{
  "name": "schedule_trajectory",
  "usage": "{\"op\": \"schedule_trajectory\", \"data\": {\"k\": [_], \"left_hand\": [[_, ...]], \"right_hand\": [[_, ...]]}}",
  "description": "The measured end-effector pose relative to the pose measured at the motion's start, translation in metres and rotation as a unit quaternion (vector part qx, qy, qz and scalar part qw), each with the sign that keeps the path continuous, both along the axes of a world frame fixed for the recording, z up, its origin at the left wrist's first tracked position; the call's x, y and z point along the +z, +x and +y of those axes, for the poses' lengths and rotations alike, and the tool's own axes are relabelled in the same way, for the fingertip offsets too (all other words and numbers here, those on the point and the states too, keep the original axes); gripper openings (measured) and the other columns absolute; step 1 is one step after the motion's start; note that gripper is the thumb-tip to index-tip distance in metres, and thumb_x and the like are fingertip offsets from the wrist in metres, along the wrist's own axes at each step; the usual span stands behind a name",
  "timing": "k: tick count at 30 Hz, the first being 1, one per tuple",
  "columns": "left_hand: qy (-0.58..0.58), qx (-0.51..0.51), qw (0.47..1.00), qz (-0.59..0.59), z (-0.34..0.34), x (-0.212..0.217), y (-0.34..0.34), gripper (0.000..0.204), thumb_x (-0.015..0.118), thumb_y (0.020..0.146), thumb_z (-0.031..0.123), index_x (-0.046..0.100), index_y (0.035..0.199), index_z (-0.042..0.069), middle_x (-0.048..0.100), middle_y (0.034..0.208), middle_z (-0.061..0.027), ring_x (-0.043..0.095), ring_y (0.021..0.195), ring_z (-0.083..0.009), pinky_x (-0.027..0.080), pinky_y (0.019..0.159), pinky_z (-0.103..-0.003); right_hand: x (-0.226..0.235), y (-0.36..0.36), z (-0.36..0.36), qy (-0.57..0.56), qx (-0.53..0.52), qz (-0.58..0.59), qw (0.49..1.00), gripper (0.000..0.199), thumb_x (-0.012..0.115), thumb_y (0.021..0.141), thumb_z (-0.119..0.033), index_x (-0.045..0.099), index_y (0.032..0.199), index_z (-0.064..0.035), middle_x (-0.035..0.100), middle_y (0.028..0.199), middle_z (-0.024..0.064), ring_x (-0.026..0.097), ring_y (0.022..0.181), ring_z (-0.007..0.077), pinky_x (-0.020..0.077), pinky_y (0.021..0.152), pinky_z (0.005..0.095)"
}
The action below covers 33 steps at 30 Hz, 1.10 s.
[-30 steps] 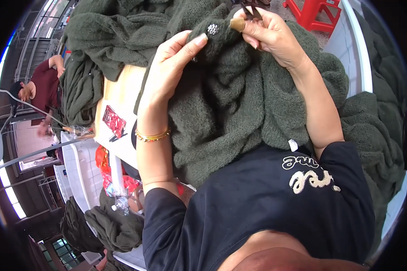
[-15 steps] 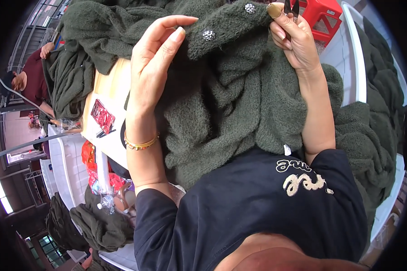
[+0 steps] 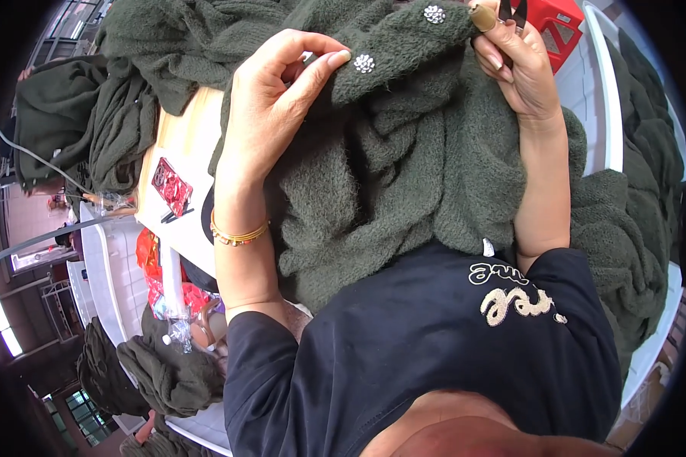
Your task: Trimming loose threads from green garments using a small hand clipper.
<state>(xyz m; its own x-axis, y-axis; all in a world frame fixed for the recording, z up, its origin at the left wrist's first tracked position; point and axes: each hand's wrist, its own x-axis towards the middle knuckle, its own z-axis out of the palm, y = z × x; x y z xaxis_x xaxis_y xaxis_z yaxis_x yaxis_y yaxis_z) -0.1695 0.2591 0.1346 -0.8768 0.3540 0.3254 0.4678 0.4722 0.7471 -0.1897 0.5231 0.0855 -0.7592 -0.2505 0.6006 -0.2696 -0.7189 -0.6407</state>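
Note:
A fuzzy dark green knit sweater (image 3: 389,164) lies bunched across my lap and the table. One band of it, with two sparkly silver buttons (image 3: 364,63), is stretched between my hands. At its left end, beside the nearer button, my left hand (image 3: 278,99) pinches the knit edge between thumb and forefinger. My right hand (image 3: 520,72) grips the other end, a tan cover (image 3: 482,17) on one fingertip. Dark-bladed thread snips (image 3: 513,14) also sit in that hand, their blades pointing up past the fingers; their handles are mostly hidden.
On the pale table (image 3: 190,126) at left lies a phone in a red patterned case (image 3: 171,186). A white bin (image 3: 613,122) of green knitwear stands at right, near a red stool (image 3: 560,30). More garments (image 3: 171,373) hang at lower left. A raised dark garment (image 3: 53,114) is at far left.
My left thumb and forefinger have closed on the band's edge; they were apart before. Both hands and the band shifted slightly right. At far left, a garment now hides most of the co-worker.

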Motion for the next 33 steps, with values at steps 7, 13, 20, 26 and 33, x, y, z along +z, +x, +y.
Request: {"op": "schedule_trajectory", "data": {"k": [7, 13, 20, 26, 33], "left_hand": [[0.025, -0.052, 0.977, 0.205, 0.008, -0.010, -0.010, 0.011, 0.066, 0.085, 0.002, 0.061, 0.095, 0.003, 0.062, 0.083, -0.0043, 0.060, 0.066, -0.0119, 0.048, 0.060, -0.023], [-0.032, -0.030, 0.955, 0.294, 0.012, -0.009, -0.009, 0.012, 0.065, 0.085, 0.003, 0.059, 0.095, 0.006, 0.062, 0.084, -0.0089, 0.063, 0.070, -0.0238, 0.050, 0.061, -0.029], [-0.040, 0.003, 0.960, 0.278, 0.018, -0.007, -0.006, 0.013, 0.065, 0.086, 0.005, 0.058, 0.096, 0.007, 0.061, 0.081, -0.0084, 0.063, 0.067, -0.0248, 0.050, 0.059, -0.030], [-0.037, 0.015, 0.968, 0.249, 0.009, -0.011, -0.011, 0.011, 0.060, 0.090, 0.001, 0.059, 0.101, 0.003, 0.060, 0.086, -0.0038, 0.053, 0.066, -0.0080, 0.043, 0.055, -0.019], [-0.042, -0.006, 0.908, 0.418, 0.005, -0.014, -0.016, 0.011, 0.061, 0.088, -0.002, 0.059, 0.099, 0.001, 0.062, 0.097, -0.0093, 0.063, 0.083, -0.0165, 0.053, 0.063, -0.023]], "right_hand": [[0.018, 0.016, 0.001, 0.231, -0.204, -0.197, 0.931, 0.013, 0.062, 0.092, -0.018, 0.058, 0.089, -0.0060, 0.050, 0.057, -0.0047, 0.040, 0.043, 0.0017, 0.0278, 0.041, 0.0158], [0.007, 0.011, -0.023, 0.225, -0.289, -0.103, 0.925, 0.024, 0.064, 0.088, -0.009, 0.056, 0.110, -0.0020, 0.054, 0.076, -0.0011, 0.050, 0.065, 0.0042, 0.0400, 0.058, 0.0185], [-0.012, -0.034, -0.048, 0.064, -0.244, 0.437, 0.864, 0.037, 0.069, 0.085, -0.010, 0.056, 0.119, -0.0035, 0.056, 0.100, 0.0036, 0.053, 0.084, 0.0122, 0.0446, 0.076, 0.0252], [0.014, 0.015, -0.040, 0.402, -0.257, 0.166, 0.863, 0.030, 0.064, 0.089, -0.014, 0.059, 0.117, -0.0030, 0.056, 0.099, 0.0035, 0.055, 0.086, 0.0099, 0.0456, 0.076, 0.0226], [0.006, 0.013, -0.041, 0.383, -0.273, 0.111, 0.875, 0.033, 0.067, 0.087, -0.022, 0.063, 0.116, -0.0057, 0.054, 0.091, -0.0016, 0.051, 0.086, 0.0058, 0.0421, 0.079, 0.0194]]}}
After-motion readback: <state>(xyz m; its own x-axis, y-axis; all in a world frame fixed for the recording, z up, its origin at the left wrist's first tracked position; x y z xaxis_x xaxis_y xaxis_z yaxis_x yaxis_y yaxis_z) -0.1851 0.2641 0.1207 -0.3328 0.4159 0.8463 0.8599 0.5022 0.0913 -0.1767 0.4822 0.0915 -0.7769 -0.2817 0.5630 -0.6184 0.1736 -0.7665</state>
